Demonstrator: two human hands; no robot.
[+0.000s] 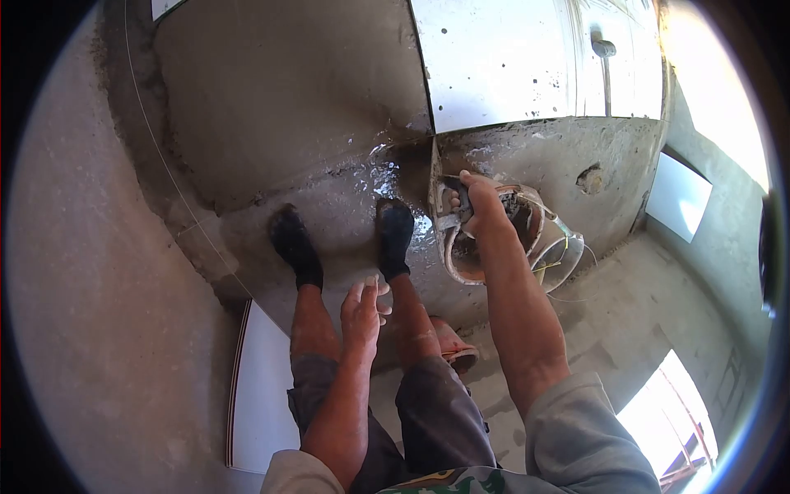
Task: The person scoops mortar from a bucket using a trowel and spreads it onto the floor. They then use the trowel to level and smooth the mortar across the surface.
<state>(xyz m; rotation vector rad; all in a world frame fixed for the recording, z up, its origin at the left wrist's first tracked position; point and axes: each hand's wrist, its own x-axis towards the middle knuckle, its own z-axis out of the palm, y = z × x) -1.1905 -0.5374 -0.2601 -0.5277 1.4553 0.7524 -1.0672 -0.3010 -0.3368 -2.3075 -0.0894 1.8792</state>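
Head view, looking down: nearest, the left hand [362, 311] hangs empty with its fingers loosely curled, just above two dark-socked feet [393, 235]. Farther out, the right hand [479, 202] is clenched around a trowel [434, 174] at the rim of a bucket [568, 247]. Beyond lies a white tile [510, 58].

the wet cement floor [329, 177] carries a laid white tile [502, 58], a bucket [471, 267] and two dark-socked feet [393, 235].
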